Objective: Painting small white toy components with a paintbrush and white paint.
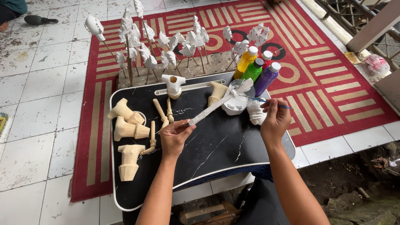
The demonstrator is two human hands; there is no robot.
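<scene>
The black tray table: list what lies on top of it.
On the black tray table: unpainted wooden carvings, thin wooden sticks, one white-painted piece, a white paint bowl and a white rag. The bowl's contents are partly covered by the white stick piece in the left hand.

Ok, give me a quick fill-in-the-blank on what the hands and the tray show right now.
1. The left hand holds a white-painted carved stick by its ____ end.
2. The right hand holds a thin ____.
3. Four paint bottles stand at the black tray's far ____ corner.
4. The unpainted wooden pieces lie on the tray's ____ side.

Missing: lower; brush; right; left
</scene>
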